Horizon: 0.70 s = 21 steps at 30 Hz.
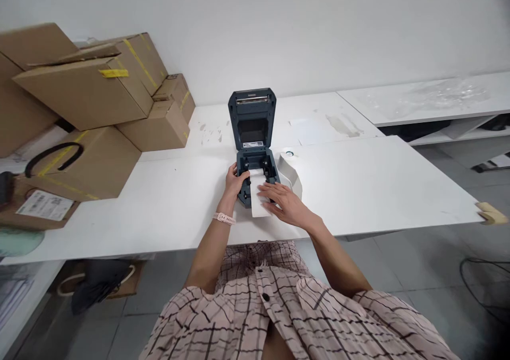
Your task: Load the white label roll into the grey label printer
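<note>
A dark blue label printer [271, 160] stands on the white table with its lid [252, 112] raised. A strip of white label paper [260, 210] lies across its inside and hangs over the front edge. My left hand [234, 183] grips the printer's left side, fingers outside and thumb over the inner rim by the paper. Over the paper strip, my right hand [287, 204] is spread with fingers stretched out; the fingertips touch or hover just above it, I cannot tell which. A curled white strip [291, 176] lies against the printer's right side.
Cardboard boxes [91, 94] are piled at the left, with a black curved strap [53, 152] on one. The white table [378, 184] stretches right, a wooden piece [492, 212] at its corner. Clear plastic [450, 94] lies on the back-right shelf. A cable [474, 285] is on the floor.
</note>
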Motion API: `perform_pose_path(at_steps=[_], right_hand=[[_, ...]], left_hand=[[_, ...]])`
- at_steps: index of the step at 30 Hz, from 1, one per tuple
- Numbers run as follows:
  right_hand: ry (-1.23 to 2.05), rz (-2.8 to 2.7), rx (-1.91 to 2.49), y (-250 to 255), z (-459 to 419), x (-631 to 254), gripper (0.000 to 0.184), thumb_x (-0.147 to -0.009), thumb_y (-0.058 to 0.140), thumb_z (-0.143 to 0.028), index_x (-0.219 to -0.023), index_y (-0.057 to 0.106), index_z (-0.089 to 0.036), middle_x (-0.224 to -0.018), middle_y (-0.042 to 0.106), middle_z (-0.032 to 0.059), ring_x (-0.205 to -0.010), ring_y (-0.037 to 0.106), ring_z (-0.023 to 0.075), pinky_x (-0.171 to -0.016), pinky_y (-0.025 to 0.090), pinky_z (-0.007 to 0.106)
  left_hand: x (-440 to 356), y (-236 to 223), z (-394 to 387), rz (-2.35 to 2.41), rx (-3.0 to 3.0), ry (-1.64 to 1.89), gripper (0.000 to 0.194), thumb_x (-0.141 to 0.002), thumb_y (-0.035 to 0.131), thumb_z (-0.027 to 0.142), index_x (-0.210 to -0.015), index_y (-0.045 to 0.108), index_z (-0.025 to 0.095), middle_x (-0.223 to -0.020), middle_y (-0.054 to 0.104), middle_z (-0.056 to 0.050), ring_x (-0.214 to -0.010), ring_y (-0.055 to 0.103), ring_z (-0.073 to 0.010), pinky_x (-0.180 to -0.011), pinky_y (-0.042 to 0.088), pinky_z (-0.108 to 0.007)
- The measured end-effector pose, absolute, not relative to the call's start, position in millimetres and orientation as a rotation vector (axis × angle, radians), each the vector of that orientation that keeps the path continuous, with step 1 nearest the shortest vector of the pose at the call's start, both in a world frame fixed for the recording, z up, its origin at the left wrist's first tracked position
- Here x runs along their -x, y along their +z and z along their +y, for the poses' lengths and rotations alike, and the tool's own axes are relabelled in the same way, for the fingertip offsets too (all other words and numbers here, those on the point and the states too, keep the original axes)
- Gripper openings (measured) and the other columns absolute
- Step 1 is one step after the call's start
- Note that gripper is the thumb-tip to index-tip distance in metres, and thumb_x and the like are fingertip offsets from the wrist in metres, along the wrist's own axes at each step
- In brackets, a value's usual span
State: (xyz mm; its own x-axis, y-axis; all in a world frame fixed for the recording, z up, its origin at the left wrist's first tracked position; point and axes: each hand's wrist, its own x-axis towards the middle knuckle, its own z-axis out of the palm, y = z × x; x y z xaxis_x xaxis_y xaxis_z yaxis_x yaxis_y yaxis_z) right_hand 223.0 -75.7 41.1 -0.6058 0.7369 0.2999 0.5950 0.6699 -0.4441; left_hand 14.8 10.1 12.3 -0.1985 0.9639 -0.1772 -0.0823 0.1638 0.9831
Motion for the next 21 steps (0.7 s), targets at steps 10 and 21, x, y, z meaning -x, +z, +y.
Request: perform_pose_path(at_steps=[10, 21], right_hand=[[0.492, -2.409, 0.996, 48.0, -74.4, -225.8, 0.034, -0.104, 0.054, -0.036, -0.134, 0.067, -0.026, -0.148, 0.063, 0.01, -0.142, 0.056, 0.0324, -0.116, 0.046, 0.062], [0.512, -1.685, 0.955, 122.9, 104.7, -239.1, 0.08, -0.093, 0.039, -0.083, -0.156, 0.039, -0.033, -0.167, 0.039, 0.0033, -0.158, 0.03, 0.0309, -0.128, 0.026, 0.058]], left_hand=[[-15.3, 12.4, -13.2, 1.522, -0.971, 1.21, 0.086, -0.082, 0.078, 0.042, -0.155, 0.038, 0.021, -0.161, 0.045, -0.018, -0.14, 0.054, -0.031, -0.111, 0.047, -0.042], [-19.5, -1.6, -106.1, 1.231, -1.066, 1.164, 0.098, -0.08, 0.079, 0.053, -0.16, 0.028, 0.03, -0.16, 0.048, -0.013, -0.141, 0.053, -0.0281, -0.113, 0.048, -0.04]])
